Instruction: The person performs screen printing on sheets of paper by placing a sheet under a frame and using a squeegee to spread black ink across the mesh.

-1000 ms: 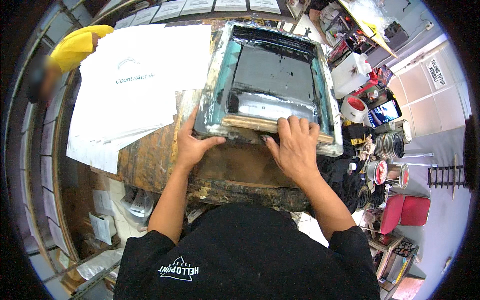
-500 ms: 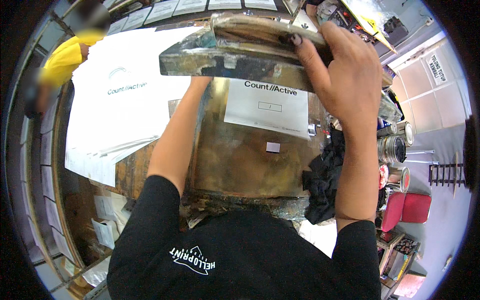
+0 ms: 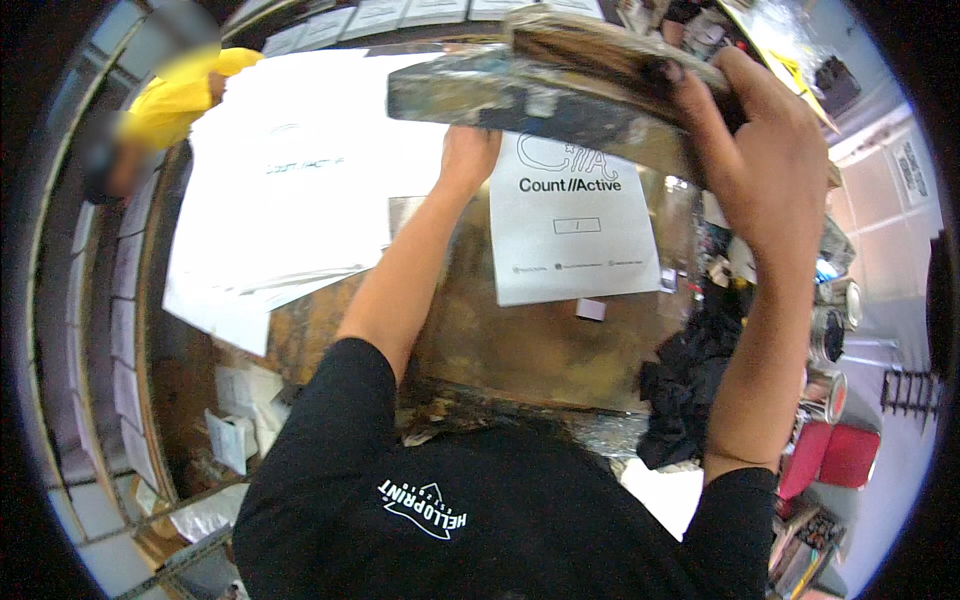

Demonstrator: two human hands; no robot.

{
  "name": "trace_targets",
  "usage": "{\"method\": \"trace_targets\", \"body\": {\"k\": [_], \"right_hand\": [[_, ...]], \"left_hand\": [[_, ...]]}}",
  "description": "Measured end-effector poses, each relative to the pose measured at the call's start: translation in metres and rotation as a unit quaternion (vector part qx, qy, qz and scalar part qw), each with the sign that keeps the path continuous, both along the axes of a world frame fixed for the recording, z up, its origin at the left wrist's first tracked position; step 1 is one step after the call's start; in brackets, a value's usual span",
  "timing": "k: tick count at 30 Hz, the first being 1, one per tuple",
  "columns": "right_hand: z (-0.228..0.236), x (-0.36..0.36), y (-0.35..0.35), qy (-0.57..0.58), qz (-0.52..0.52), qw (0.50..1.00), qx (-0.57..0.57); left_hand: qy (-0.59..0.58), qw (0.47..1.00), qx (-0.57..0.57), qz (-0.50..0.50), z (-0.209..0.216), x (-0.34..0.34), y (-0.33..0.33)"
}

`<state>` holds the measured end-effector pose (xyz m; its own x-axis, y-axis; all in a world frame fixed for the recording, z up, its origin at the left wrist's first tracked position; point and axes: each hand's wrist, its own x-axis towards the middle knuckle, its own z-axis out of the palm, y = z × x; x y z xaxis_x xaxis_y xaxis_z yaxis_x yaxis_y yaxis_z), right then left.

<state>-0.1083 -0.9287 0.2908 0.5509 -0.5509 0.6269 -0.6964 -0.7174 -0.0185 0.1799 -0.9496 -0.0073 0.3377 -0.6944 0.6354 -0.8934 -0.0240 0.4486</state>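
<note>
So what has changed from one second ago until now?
The printing screen frame, which lay flat on the board, is now lifted and tilted up. The right hand grips its near edge; the left hand holds it from below. A printed white sheet is now uncovered. The sheet pile stayed in place.

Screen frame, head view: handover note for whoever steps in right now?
Left hand: under the raised screen frame, at its near edge.
Right hand: gripping the frame's right end, fingers over the top.
Frame: lifted and tilted, off the stained board.
Printed white sheet: flat on the board, exposed.
Stack of white sheets: left of the board.
Done: frame up, print visible. Left: sheet not yet taken off.
</note>
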Motion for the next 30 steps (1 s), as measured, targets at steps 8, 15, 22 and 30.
{"method": "trace_targets", "body": {"k": [8, 15, 22, 30], "right_hand": [[-0.004, -0.001, 0.006, -0.023, 0.04, 0.996, -0.072], [-0.001, 0.0, 0.014, 0.029, 0.012, 0.999, -0.012], [-0.007, 0.0, 0.021, 0.02, 0.024, 0.999, -0.037], [-0.005, -0.002, 0.017, 0.03, 0.024, 0.999, -0.014]], "left_hand": [[0.132, 0.947, -0.123, 0.266, 0.031, 0.12, 0.245], [-0.022, 0.876, -0.01, 0.482, 0.05, 0.271, 0.399], [-0.13, 0.958, 0.145, 0.213, 0.035, 0.194, 0.332], [-0.182, 0.851, 0.472, 0.145, 0.032, 0.096, 0.275]]}}
